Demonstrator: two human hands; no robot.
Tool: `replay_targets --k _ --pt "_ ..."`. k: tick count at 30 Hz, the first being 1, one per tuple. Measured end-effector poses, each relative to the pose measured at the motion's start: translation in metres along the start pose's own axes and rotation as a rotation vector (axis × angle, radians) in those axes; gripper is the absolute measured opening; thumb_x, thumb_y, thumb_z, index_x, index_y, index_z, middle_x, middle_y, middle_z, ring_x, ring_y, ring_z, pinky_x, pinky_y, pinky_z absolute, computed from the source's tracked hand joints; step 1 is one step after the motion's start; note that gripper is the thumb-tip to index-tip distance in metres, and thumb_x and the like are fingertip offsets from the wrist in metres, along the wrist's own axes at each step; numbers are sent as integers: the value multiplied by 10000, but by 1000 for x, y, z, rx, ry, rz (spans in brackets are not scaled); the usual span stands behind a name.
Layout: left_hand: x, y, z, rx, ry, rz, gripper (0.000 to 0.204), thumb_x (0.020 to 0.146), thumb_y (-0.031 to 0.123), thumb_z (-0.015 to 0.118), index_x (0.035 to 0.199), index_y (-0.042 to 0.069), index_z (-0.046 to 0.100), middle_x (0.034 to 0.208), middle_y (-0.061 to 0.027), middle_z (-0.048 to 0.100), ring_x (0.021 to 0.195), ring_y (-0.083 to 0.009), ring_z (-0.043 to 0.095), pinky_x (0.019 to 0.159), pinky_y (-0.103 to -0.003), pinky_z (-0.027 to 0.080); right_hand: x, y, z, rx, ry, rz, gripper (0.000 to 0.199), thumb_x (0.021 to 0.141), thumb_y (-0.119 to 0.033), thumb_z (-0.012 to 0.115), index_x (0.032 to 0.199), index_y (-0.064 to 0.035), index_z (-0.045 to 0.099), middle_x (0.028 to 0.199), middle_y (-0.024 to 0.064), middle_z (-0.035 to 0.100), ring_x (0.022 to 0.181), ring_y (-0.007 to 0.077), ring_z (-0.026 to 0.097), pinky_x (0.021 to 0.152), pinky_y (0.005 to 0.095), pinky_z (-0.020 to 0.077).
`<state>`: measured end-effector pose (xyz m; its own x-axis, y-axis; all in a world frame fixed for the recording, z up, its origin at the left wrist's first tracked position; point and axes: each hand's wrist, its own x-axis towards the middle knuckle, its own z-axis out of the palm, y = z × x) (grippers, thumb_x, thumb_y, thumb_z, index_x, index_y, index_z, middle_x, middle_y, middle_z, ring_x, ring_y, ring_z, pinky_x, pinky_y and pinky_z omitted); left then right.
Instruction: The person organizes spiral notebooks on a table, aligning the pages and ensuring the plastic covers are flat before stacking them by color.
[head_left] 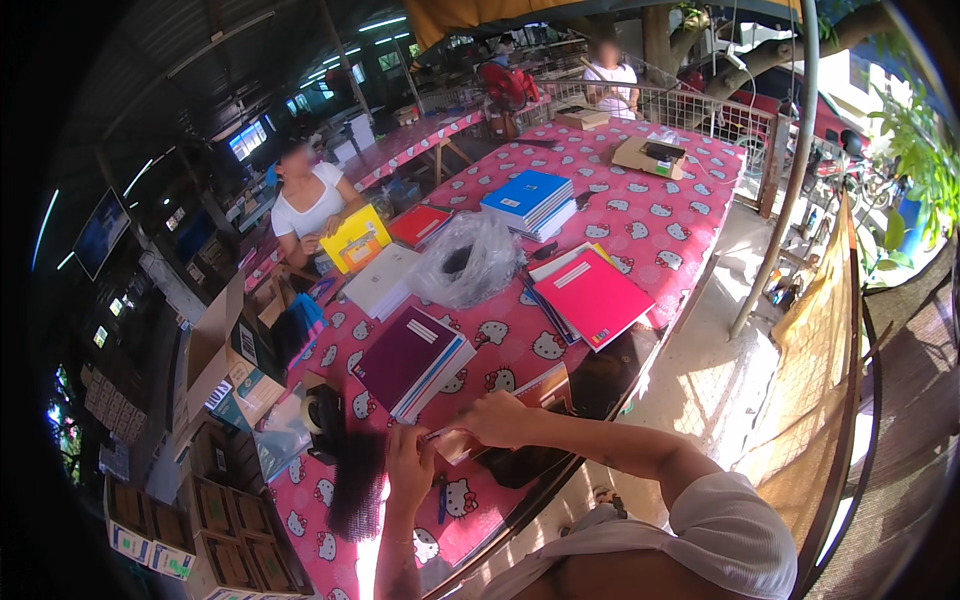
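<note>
Both my hands meet at the near side of the pink table, over a thin book with a brown-orange cover. My right hand bends over the book and grips it, its fingers curled at the left end. Close beside it, my left hand has its fingers pinched at that same end; what lies between them is too small to make out. A stack of purple notebooks lies just beyond my hands. A black tape dispenser stands left of them. Near my left wrist lies a blue pen.
Pink notebooks, blue notebooks and a clear plastic bag lie farther across the table. Cartons crowd the left edge. One person at the left holds a yellow folder; another person is at the far end.
</note>
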<state>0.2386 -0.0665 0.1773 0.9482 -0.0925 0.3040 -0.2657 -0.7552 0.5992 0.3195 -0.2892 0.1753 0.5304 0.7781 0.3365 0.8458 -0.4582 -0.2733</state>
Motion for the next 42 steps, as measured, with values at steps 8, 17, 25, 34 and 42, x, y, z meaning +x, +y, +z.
replay_targets --k 8,17,25,34,42 --pt "-45 6 94 655 192 -4 874 1014 542 386 1520 -136 167 1610 -321 139 1503 -496 117 1185 -654 59 9 -4 -10 -80 -130 74 281 923 -277 574 1163 -233 712 848 137 728 778 314 730 672 451 573" --pt "-33 -2 84 662 225 67 825 1003 495 423 1509 -124 220 1598 -331 176 1502 -482 137 1181 -654 75 10 -9 -9 1 -3 71 216 881 -283 640 1049 -172 718 830 127 729 786 332 729 667 458 573" --pt "-47 -3 88 614 206 98 835 1006 514 412 1512 -123 219 1585 -357 177 1498 -504 127 1180 -657 67 -15 20 -25 18 46 -5 339 915 -272 632 1248 -212 650 899 137 727 877 347 718 751 483 565" --pt "-25 12 82 679 370 168 831 991 493 455 1506 -126 249 1580 -346 206 1490 -495 164 1181 -646 112 -18 35 -32 -52 -139 71 330 880 -240 685 1209 -227 672 887 127 725 878 338 714 748 469 561" --pt "-33 -2 103 666 267 225 826 996 486 446 1501 -132 232 1560 -369 226 1465 -541 173 1174 -669 114 -15 39 -29 3 -87 -5 361 883 -243 681 1242 -203 669 897 132 722 864 336 710 724 486 556"
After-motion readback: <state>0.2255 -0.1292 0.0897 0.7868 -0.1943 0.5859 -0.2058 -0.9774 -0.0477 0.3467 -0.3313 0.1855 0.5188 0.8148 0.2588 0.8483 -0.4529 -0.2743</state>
